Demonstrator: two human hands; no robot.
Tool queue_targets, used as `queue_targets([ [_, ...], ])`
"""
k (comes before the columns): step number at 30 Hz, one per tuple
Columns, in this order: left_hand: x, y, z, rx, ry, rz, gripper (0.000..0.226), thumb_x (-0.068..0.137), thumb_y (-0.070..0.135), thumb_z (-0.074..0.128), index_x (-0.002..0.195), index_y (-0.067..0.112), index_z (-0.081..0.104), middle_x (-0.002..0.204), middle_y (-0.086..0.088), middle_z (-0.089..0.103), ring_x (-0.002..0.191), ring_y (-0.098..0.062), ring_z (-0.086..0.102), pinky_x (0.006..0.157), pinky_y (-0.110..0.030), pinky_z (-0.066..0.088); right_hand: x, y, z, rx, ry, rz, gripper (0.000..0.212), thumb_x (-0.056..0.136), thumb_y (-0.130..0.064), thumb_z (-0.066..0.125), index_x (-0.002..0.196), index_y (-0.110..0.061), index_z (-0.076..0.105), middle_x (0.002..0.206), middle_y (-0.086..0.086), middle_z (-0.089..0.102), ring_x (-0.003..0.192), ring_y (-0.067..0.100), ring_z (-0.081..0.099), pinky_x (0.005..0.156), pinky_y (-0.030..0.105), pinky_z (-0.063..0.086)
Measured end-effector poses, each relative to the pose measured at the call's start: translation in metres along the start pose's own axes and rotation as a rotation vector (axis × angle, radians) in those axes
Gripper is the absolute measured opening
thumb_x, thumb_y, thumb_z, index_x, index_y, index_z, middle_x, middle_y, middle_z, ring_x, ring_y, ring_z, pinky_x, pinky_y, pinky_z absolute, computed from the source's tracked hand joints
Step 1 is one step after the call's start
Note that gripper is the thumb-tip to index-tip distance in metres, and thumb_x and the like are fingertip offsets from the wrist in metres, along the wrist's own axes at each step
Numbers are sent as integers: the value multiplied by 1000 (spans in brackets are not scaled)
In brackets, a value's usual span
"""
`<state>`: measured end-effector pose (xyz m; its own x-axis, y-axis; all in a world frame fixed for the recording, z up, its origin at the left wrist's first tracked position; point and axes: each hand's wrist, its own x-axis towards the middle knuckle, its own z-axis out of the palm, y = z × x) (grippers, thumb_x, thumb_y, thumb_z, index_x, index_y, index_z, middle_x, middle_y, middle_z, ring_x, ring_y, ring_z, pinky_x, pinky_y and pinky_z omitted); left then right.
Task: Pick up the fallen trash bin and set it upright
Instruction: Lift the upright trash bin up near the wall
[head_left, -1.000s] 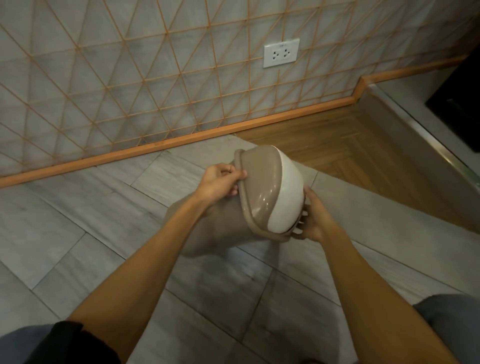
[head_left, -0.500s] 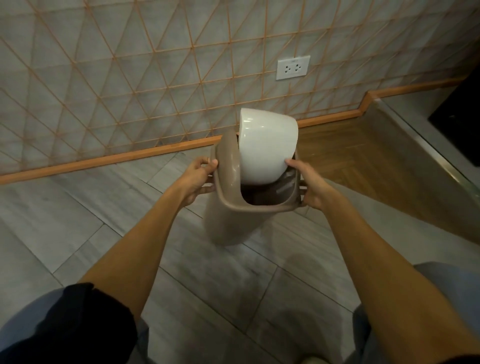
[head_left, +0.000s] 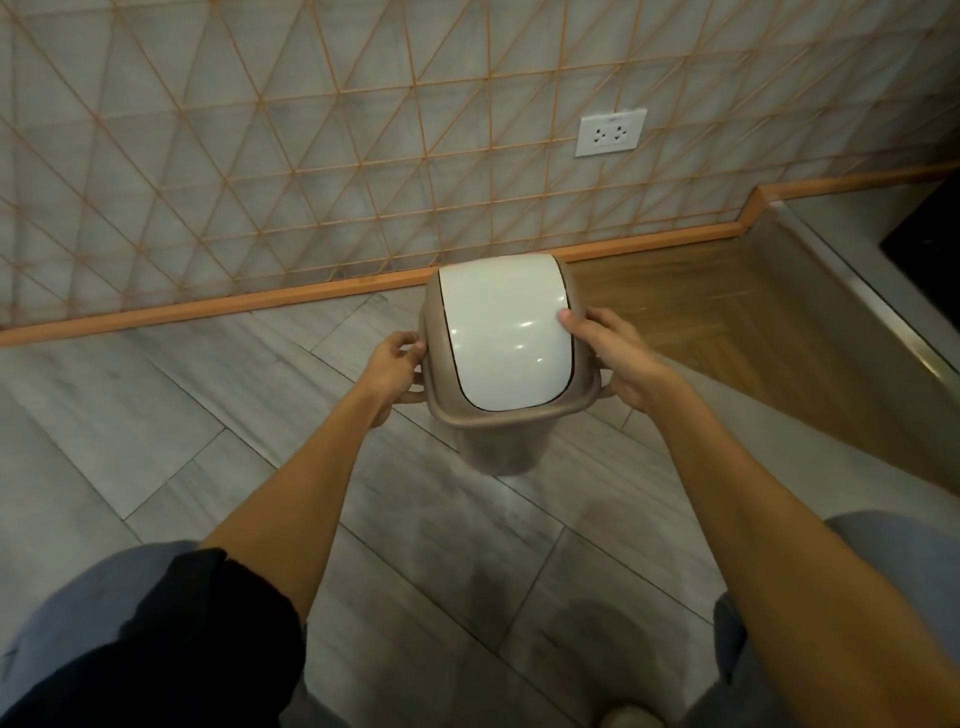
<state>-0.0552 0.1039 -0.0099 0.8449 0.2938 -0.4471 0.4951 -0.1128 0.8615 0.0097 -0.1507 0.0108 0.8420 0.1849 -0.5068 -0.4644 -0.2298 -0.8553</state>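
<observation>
A small taupe trash bin (head_left: 501, 447) with a white swing lid (head_left: 506, 332) is upright, its top facing me. I cannot tell whether its base touches the grey floor. My left hand (head_left: 392, 371) grips the rim on the bin's left side. My right hand (head_left: 615, 358) grips the rim on the right, with the thumb resting on the lid's edge. The lid lies flat and shut over the opening. The bin's lower body tapers below the rim.
A tiled wall with an orange baseboard (head_left: 208, 312) runs close behind the bin, and a white power outlet (head_left: 610, 132) sits on it. Wooden flooring (head_left: 701, 312) lies to the right, beside a raised metal-edged step (head_left: 883, 322). My knees show at the bottom.
The bin went from lying tilted on its side to upright between my hands. Its white lid, swung up half a second ago, has dropped shut.
</observation>
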Motion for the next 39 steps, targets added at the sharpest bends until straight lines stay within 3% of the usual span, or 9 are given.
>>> queue_targets([
  [6,-7,8,13,-53,11,-40,62,97,60,28,132,15,53,116,-4,60,99,-23,61,68,-34,51,1,0,-6,-1,10,-14,60,80,-53,67,132,-30,47,108,-11,55,101,21,54,63,43,51],
  [11,-15,9,20,-99,33,-25,60,99,56,29,136,15,50,119,-2,58,111,-25,57,75,-36,53,-2,-1,-6,-64,12,-35,60,84,-53,62,137,-31,45,120,-4,54,107,24,53,75,48,50],
  [17,-39,-1,38,75,239,151,75,96,56,38,152,8,26,156,-16,34,142,-32,36,118,-50,32,-19,13,-5,-186,61,-213,67,86,-42,65,146,-33,35,120,-20,44,107,6,49,64,16,46],
  [20,-64,-15,55,111,219,261,91,88,58,55,156,14,12,162,-8,22,147,-25,27,120,-44,29,-33,26,-3,-230,-7,-323,69,81,-24,74,134,-41,35,104,-45,50,91,-21,56,58,-1,45],
  [22,-71,-27,64,156,166,312,98,85,50,65,156,12,9,161,-10,21,148,-26,26,119,-48,33,-36,37,0,-285,-24,-365,80,76,-15,78,139,-35,35,116,-34,53,98,-23,54,66,-5,43],
  [24,-72,-35,69,182,150,347,101,85,38,70,156,11,4,163,-11,18,150,-27,22,118,-50,33,-36,44,3,-340,6,-398,90,75,-10,79,148,-29,30,132,-16,52,115,-7,51,80,1,45],
  [27,-67,-40,71,184,168,364,101,86,31,71,156,12,1,164,-9,16,151,-27,19,119,-51,31,-33,51,5,-355,70,-401,94,75,-5,78,150,-28,27,146,-4,46,132,15,43,105,34,45],
  [30,-58,-39,72,202,182,368,101,86,32,71,156,12,2,165,-7,15,151,-26,19,119,-51,31,-25,50,5,-353,93,-405,93,75,-4,78,150,-29,29,146,-3,46,134,19,44,108,47,45],
  [39,-8,-12,78,142,184,437,96,86,30,71,156,10,7,163,-9,19,151,-25,19,119,-50,30,31,16,-6,-490,138,-433,84,71,-9,82,143,-19,38,139,0,52,121,12,47,92,26,40],
])
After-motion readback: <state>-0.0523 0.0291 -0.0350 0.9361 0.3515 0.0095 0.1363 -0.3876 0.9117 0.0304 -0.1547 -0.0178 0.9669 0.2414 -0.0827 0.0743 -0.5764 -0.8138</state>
